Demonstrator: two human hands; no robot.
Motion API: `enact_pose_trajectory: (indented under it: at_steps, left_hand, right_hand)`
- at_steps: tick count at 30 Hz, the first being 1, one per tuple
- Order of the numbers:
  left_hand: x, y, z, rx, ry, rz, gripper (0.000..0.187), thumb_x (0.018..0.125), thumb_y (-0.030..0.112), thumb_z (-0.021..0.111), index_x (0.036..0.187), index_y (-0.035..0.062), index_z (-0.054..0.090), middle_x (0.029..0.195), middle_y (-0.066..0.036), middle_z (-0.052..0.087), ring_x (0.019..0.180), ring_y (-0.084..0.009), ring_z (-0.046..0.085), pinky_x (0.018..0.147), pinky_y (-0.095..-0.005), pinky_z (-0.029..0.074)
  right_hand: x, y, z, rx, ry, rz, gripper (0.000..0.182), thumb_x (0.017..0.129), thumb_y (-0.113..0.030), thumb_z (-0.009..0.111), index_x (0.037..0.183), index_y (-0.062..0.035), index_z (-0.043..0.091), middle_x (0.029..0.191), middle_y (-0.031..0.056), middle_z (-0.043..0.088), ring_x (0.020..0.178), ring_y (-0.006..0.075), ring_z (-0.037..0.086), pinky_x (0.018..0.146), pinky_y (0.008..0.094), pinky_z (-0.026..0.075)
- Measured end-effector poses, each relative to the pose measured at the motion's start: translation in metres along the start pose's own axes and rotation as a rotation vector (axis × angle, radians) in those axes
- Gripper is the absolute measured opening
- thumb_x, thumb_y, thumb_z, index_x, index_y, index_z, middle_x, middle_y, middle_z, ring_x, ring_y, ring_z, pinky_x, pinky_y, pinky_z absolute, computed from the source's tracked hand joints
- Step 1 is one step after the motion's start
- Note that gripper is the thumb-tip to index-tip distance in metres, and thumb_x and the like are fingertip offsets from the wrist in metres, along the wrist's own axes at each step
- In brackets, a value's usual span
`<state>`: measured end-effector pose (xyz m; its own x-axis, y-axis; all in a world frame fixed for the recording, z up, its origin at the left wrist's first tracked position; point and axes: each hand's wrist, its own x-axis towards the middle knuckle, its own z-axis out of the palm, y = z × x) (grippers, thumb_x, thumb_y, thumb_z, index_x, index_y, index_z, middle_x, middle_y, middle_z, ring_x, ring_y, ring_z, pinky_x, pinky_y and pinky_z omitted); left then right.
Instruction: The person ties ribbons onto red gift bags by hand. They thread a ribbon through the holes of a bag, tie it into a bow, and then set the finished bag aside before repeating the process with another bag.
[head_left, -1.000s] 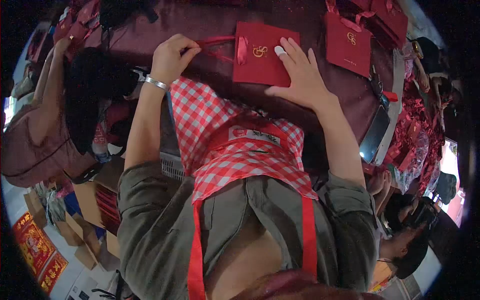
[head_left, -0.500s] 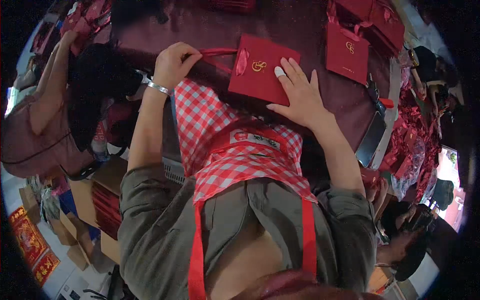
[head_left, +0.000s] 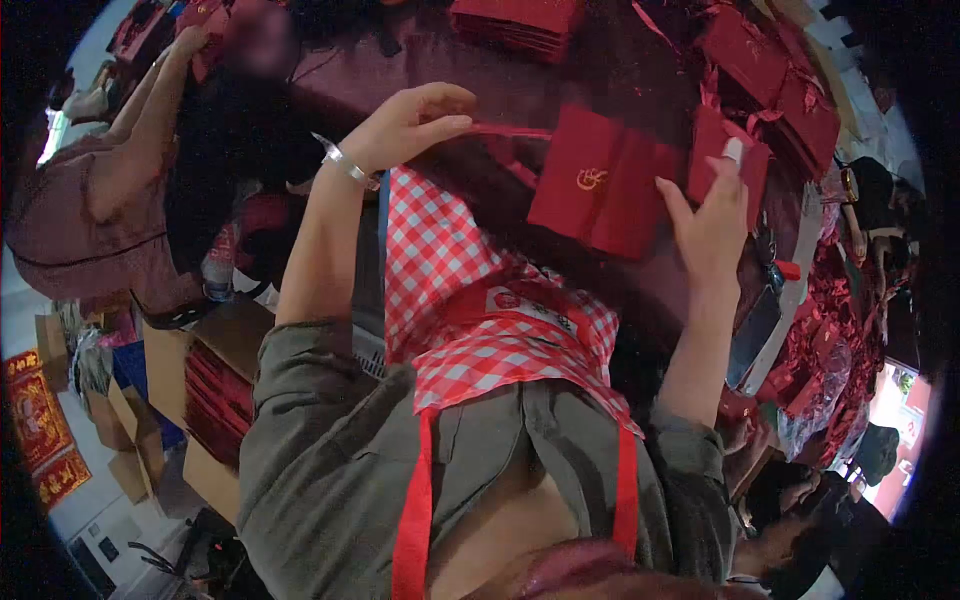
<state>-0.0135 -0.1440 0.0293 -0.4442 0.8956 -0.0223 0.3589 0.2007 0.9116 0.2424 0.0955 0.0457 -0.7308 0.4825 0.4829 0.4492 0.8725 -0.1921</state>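
Observation:
A red paper gift bag (head_left: 570,215) with a gold logo lies on the dark red tabletop in front of me, its side fold facing right. From it a red ribbon (head_left: 510,131) stretches left to my left hand (head_left: 420,125), whose thumb and fingers pinch the end. My right hand (head_left: 712,215) is off this bag, thumb held apart from the fingers. One finger wears a white cover (head_left: 734,150). Its fingertips overlap a second red gift bag (head_left: 755,190) at the right, partly hidden behind them.
A stack of red bags (head_left: 515,25) lies at the far edge, with more red bags (head_left: 745,60) at the upper right. A dark phone-like slab (head_left: 758,335) rests by the right edge. A co-worker's arm (head_left: 135,150) reaches in at left, above a cardboard box (head_left: 165,365).
My right hand has left the middle bag and moved right to the other bag. The middle bag has shifted right and turned, its ribbon still pinched in my left hand.

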Motion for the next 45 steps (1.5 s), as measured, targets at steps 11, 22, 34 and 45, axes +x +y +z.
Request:
enact_pose_trajectory:
  at_steps: [11, 22, 34, 45]
  left_hand:
    - [0.044, -0.076, -0.067, 0.092, 0.777, 0.061, 0.022, 0.082, 0.014, 0.064, 0.098, -0.0004, 0.063, 0.088, -0.007, 0.066, 0.079, -0.0125, 0.061, 0.072, -0.0255, 0.049]
    - [0.087, -0.127, -0.255, 0.594, 1.283, -0.195, 0.024, 0.073, 0.016, 0.061, 0.097, 0.0113, 0.067, 0.090, -0.010, 0.067, 0.086, -0.0236, 0.065, 0.079, -0.0333, 0.049]
    - [0.208, -0.315, -0.416, 0.414, 0.766, -0.420, 0.062, 0.076, 0.039, 0.063, 0.130, 0.0132, 0.046, 0.120, -0.021, 0.055, 0.110, -0.0324, 0.054, 0.091, -0.0397, 0.042]
    - [0.142, -0.174, -0.370, 0.722, 1.041, -0.365, 0.038, 0.077, 0.038, 0.064, 0.108, 0.0161, 0.066, 0.097, -0.011, 0.067, 0.089, -0.0238, 0.065, 0.081, -0.0331, 0.049]
  right_hand:
    - [-0.037, -0.027, 0.063, 0.303, -0.193, -0.317, 0.044, 0.075, -0.022, 0.068, 0.111, -0.0013, 0.054, 0.121, 0.0183, 0.048, 0.116, 0.0378, 0.042, 0.097, 0.0480, 0.034]
    - [-0.035, -0.030, 0.060, 0.259, -0.311, -0.280, 0.045, 0.071, -0.016, 0.068, 0.110, -0.0006, 0.050, 0.126, 0.0183, 0.044, 0.119, 0.0394, 0.039, 0.099, 0.0535, 0.029]
    - [-0.029, -0.033, 0.052, 0.234, -0.432, -0.193, 0.044, 0.073, -0.020, 0.067, 0.110, -0.0032, 0.052, 0.125, 0.0183, 0.043, 0.119, 0.0395, 0.037, 0.099, 0.0565, 0.027]
    - [-0.030, -0.031, 0.055, 0.266, -0.371, -0.216, 0.046, 0.068, -0.017, 0.068, 0.109, -0.0033, 0.051, 0.125, 0.0177, 0.044, 0.118, 0.0384, 0.039, 0.099, 0.0536, 0.028]
